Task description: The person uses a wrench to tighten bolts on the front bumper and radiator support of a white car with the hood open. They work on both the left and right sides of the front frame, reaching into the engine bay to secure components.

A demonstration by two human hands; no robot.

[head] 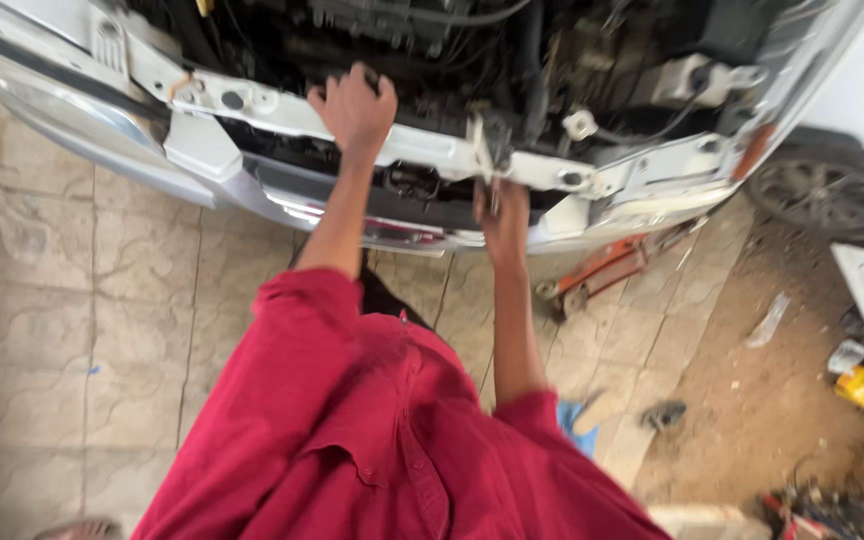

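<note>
While left hand (354,105) grips white crossmember (422,148) | right hand (501,218) closed on latch bracket (493,150)

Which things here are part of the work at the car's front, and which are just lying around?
In hand:
left hand gripping the white front crossmember
right hand at the hood latch

Lying about:
orange floor jack
yellow container
blue cloth
wheel
</note>
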